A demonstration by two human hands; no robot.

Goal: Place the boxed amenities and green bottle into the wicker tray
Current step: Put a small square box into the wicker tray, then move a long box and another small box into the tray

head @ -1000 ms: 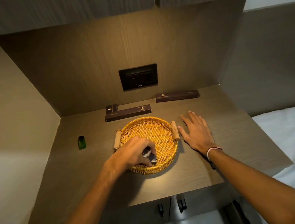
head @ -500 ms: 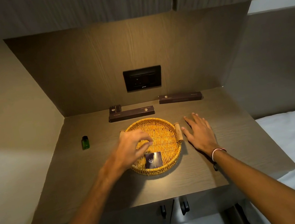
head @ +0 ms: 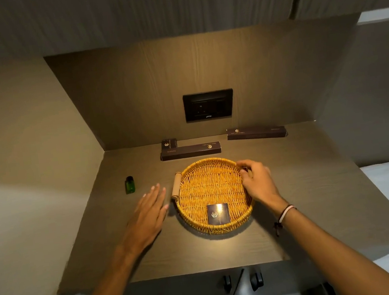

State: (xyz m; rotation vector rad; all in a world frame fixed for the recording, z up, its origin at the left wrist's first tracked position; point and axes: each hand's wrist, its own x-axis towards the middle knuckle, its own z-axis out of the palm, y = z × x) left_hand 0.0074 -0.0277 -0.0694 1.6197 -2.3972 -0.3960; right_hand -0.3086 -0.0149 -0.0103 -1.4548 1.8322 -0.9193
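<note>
Round wicker tray [head: 213, 189] at the centre of the dark wood shelf [head: 321, 204], with one small square dark box [head: 218, 214] already lying flat inside, against the near rim. Remaining items outside the tray: green bottle [head: 130, 185] upright on the shelf well left of the tray; long dark box [head: 190, 151] just behind the tray's far rim, with a short dark box [head: 169, 144] touching its far left end; second long dark box [head: 256, 132] at the back right, against the wall below the black socket panel [head: 208, 105]. Handling, as judged: cartons likely light, stiff enough for a pinch yet crushable — best taken across the narrow width near mid-length for the long ones to prevent tipping. Bottle probably smooth plastic, light, easily toppled; best gripped around the body below the dark cap. Tray rigid woven cane, likely to slide on the smooth shelf unless steadied. Right hand [head: 258, 183] curled over the tray's right rim at the right handle, fingers wrapped on the weave — steadying grip on the tray. Left hand [head: 149, 212] flat and spread, palm down, empty, between bottle and tray's left handle [head: 176, 186], fingertips near the bottle but not touching. Both forearms extended forward from the lower frame edge.
</note>
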